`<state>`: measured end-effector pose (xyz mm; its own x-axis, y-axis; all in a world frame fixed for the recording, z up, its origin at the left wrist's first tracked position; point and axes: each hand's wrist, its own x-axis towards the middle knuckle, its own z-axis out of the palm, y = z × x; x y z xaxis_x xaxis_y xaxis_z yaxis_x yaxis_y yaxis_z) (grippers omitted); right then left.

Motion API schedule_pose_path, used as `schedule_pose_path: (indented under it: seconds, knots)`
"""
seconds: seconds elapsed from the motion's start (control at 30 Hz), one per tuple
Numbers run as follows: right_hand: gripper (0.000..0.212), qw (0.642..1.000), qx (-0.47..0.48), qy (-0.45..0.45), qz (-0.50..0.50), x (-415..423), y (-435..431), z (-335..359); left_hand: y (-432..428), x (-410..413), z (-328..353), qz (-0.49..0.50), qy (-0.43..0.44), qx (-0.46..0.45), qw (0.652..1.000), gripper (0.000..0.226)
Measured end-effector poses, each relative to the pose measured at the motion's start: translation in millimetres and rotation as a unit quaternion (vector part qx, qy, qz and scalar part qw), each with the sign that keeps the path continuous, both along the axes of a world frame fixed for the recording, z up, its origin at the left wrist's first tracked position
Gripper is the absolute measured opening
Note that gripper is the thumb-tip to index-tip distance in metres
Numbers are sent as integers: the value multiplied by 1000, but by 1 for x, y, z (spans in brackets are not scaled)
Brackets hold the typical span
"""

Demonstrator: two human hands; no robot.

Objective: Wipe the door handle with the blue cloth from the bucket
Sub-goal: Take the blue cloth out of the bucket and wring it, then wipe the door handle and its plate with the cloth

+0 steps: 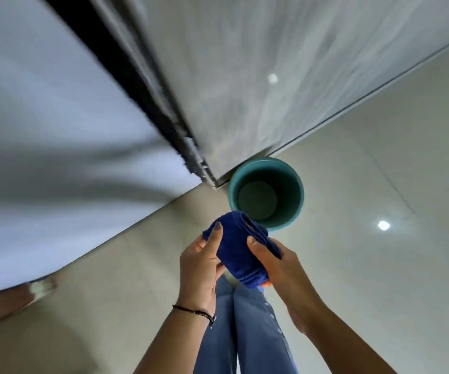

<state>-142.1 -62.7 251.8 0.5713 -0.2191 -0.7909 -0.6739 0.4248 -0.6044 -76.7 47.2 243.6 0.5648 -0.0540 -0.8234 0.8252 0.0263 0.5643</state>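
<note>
Both hands, left (199,265) and right (277,265), are gripping the folded cloth (238,247) above the floor, just beside the bucket (297,184). The cloth is already out; the door handle is not showing, so wiping is still remaining.

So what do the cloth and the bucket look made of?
The blue cloth looks like soft microfibre or terry: fuzzy pile, stitched hem, folds thickly between the left hand and right hand. The teal bucket looks like smooth matte plastic, with even colour and a thin rim.
</note>
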Motion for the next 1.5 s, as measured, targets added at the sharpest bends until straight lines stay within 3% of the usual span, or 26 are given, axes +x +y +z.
schedule_pose_path:
  seconds: [0.13,0.23,0.33,0.43,0.57,0.7,0.8,0.93,1.0,1.13,1.17,1.27,1.4,1.47,1.5]
  knots:
    - [33,981,-151,-1,126,-23,53,65,63,-32,84,57,-35,32,997,20]
    - [53,936,-256,-92,221,-36,99,104,120,-55,132,91,-70,46,992,18]
    - [54,889,-287,-202,293,-50,158,138,185,-81,162,108,-109,73,985,16]
    - [55,872,-267,-244,330,-70,237,165,267,-111,185,128,-136,89,978,17]
    - [53,885,-179,-247,352,-92,337,196,371,-152,221,134,-167,79,974,21]
    - [16,876,-171,-279,354,-108,427,232,470,-190,258,144,-215,89,962,34]
    - [9,874,-170,-305,339,-108,482,256,521,-197,282,145,-259,108,949,27]
    - [28,836,-252,-382,303,-100,542,272,564,-184,303,148,-300,123,934,40]
    - [49,795,-284,-436,312,-90,567,278,582,-165,311,167,-308,121,929,44]
    - [61,684,-366,-500,385,-55,610,279,615,-117,332,228,-307,96,919,35]
    - [63,677,-353,-509,397,-44,620,279,623,-105,339,230,-309,97,918,35]
    - [70,699,-286,-521,398,-5,645,288,646,-69,365,209,-322,107,917,46]
    - [65,711,-278,-547,343,48,674,312,684,-25,397,169,-350,60,919,43]
    - [62,696,-318,-561,317,72,683,326,703,-7,403,140,-425,126,886,41]
    - [61,689,-338,-564,305,83,687,333,716,2,402,123,-483,214,840,39]
